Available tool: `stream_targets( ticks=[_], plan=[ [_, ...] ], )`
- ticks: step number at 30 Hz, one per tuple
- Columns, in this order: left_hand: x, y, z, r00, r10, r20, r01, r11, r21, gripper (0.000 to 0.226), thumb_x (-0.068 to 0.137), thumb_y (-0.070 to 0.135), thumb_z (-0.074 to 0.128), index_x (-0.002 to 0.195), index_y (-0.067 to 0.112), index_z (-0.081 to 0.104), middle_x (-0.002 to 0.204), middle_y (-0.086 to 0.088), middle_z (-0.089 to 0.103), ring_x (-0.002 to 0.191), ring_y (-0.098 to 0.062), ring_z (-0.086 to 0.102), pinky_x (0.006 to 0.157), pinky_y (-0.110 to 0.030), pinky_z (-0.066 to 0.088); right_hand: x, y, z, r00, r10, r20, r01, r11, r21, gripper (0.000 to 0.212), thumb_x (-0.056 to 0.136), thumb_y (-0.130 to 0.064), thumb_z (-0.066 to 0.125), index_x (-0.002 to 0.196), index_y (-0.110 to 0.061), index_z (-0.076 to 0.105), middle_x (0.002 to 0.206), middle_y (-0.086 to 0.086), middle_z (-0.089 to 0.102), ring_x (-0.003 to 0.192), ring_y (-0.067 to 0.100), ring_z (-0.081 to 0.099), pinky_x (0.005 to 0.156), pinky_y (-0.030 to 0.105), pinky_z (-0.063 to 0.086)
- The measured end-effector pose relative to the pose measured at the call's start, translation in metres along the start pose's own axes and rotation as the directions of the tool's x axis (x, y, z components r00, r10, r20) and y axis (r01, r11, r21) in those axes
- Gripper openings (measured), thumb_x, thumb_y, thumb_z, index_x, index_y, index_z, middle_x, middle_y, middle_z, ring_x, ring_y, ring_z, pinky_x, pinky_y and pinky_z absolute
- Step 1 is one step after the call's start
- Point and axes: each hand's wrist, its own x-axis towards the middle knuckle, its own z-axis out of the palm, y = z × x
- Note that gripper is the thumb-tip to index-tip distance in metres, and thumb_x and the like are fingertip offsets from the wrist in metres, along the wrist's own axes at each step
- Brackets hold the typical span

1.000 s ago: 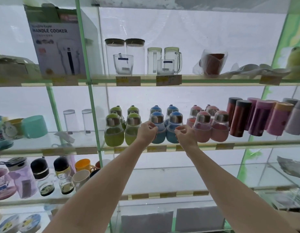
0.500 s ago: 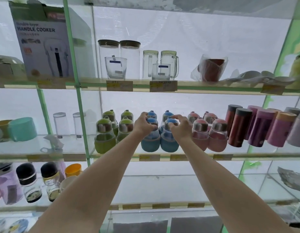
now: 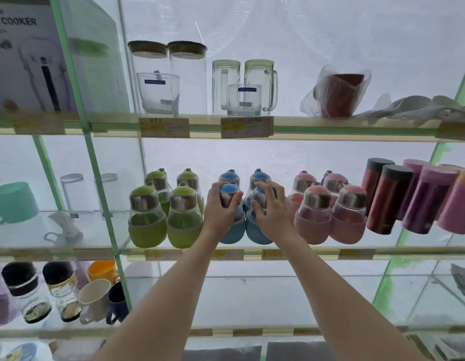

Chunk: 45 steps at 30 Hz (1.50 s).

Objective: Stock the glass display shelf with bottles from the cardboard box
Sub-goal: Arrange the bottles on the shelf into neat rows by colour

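On the middle glass shelf (image 3: 317,252) stand rows of round-bellied bottles with metal collars: green ones (image 3: 147,217) at the left, blue ones in the centre, pink ones (image 3: 314,217) at the right. My left hand (image 3: 221,207) grips the neck of the front left blue bottle (image 3: 232,234). The fingers of my right hand (image 3: 271,209) curl round the neck of the front right blue bottle (image 3: 257,234). Both bottles stand upright on the shelf, side by side. Two more blue bottles (image 3: 260,175) stand behind them. No cardboard box is in view.
Dark red and purple tumblers (image 3: 387,199) stand right of the pink bottles. The shelf above holds glass jars (image 3: 187,76), mugs (image 3: 260,84) and a cooker box (image 3: 30,61). Cups and jars (image 3: 62,290) fill the lower left shelf. A green frame post (image 3: 96,165) runs down the left.
Both hands rose from the bellies of the two front blue bottles to their necks and now grip them. The view has moved closer to the shelf.
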Motion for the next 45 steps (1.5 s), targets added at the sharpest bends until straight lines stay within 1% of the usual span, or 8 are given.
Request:
stream_targets(
  ticks=[5, 11, 20, 24, 31, 36, 42, 45],
  plan=[
    [-0.005, -0.003, 0.005, 0.996, 0.054, -0.072, -0.055, 0.998, -0.005, 0.035, 0.091, 0.039, 0.068, 0.116, 0.026, 0.047, 0.105, 0.006, 0.060, 0.093, 0.004, 0.061, 0.074, -0.007, 0.047, -0.004, -0.001, 0.016, 0.992, 0.017, -0.128, -0.017, 1.000, 0.007, 0.039, 0.094, -0.027, 0.059, 0.132, -0.030, 0.051, 0.145, -0.005, 0.036, 0.123, 0.028, 0.047, 0.101, 0.040, 0.038],
    [-0.009, -0.002, 0.012, 0.986, 0.048, -0.160, -0.034, 0.996, 0.088, 0.037, 0.090, 0.047, 0.065, 0.116, 0.029, 0.046, 0.104, 0.008, 0.058, 0.091, 0.001, 0.059, 0.075, -0.014, 0.048, -0.004, -0.001, 0.019, 0.985, -0.010, -0.174, 0.011, 1.000, 0.007, 0.038, 0.094, -0.029, 0.058, 0.131, -0.029, 0.052, 0.144, -0.004, 0.038, 0.122, 0.027, 0.046, 0.099, 0.036, 0.040],
    [-0.007, -0.001, 0.009, 0.993, 0.032, -0.111, -0.026, 0.998, 0.052, 0.040, 0.090, 0.044, 0.067, 0.119, 0.026, 0.046, 0.108, 0.005, 0.058, 0.094, 0.002, 0.059, 0.073, -0.007, 0.045, -0.002, 0.002, 0.016, 0.987, -0.019, -0.161, 0.027, 0.999, 0.045, 0.038, 0.092, -0.024, 0.063, 0.129, -0.025, 0.056, 0.140, -0.002, 0.042, 0.122, 0.026, 0.048, 0.101, 0.028, 0.031],
    [-0.005, -0.001, 0.006, 0.998, 0.019, -0.059, -0.019, 1.000, 0.003, 0.043, 0.090, 0.039, 0.069, 0.121, 0.021, 0.045, 0.110, 0.001, 0.058, 0.096, -0.004, 0.060, 0.074, -0.007, 0.046, -0.001, 0.002, 0.010, 0.985, -0.067, -0.161, 0.083, 0.992, 0.094, 0.037, 0.089, -0.018, 0.066, 0.126, -0.021, 0.059, 0.135, 0.001, 0.046, 0.125, 0.021, 0.048, 0.108, 0.041, 0.038],
    [-0.008, 0.005, 0.004, 0.999, 0.001, -0.034, 0.001, 0.998, 0.065, 0.045, 0.091, 0.039, 0.067, 0.123, 0.019, 0.042, 0.113, -0.004, 0.055, 0.100, -0.018, 0.060, 0.088, -0.037, 0.056, -0.001, -0.005, 0.001, 0.997, -0.024, -0.073, 0.034, 0.992, 0.125, 0.040, 0.089, -0.016, 0.067, 0.127, -0.023, 0.056, 0.135, 0.000, 0.044, 0.125, 0.017, 0.045, 0.110, 0.034, 0.032],
    [-0.012, 0.008, 0.002, 1.000, 0.002, -0.025, 0.000, 0.998, 0.068, 0.045, 0.091, 0.041, 0.067, 0.123, 0.021, 0.041, 0.112, -0.003, 0.055, 0.098, -0.016, 0.060, 0.087, -0.036, 0.057, -0.002, -0.003, -0.006, 1.000, -0.011, -0.016, 0.012, 0.992, 0.127, 0.041, 0.089, -0.016, 0.068, 0.127, -0.025, 0.055, 0.134, 0.000, 0.043, 0.126, 0.014, 0.043, 0.104, 0.021, 0.023],
    [-0.014, 0.009, 0.006, 0.998, -0.003, -0.062, 0.010, 0.994, 0.106, 0.048, 0.091, 0.042, 0.067, 0.125, 0.019, 0.043, 0.112, -0.002, 0.055, 0.099, -0.018, 0.059, 0.087, -0.035, 0.055, -0.003, -0.005, -0.008, 1.000, -0.013, 0.017, 0.011, 0.990, 0.144, 0.044, 0.091, -0.013, 0.067, 0.132, -0.023, 0.052, 0.139, 0.004, 0.041, 0.130, 0.018, 0.041, 0.114, 0.038, 0.032],
    [-0.016, 0.013, 0.009, 0.995, -0.017, -0.094, 0.030, 0.991, 0.134, 0.050, 0.091, 0.043, 0.067, 0.127, 0.019, 0.043, 0.115, -0.004, 0.055, 0.102, -0.020, 0.057, 0.090, -0.041, 0.054, -0.002, -0.006, -0.013, 0.998, -0.029, 0.052, 0.021, 0.990, 0.140, 0.046, 0.092, -0.012, 0.067, 0.133, -0.020, 0.050, 0.141, 0.007, 0.039, 0.131, 0.021, 0.041, 0.114, 0.038, 0.036]
  ],
)
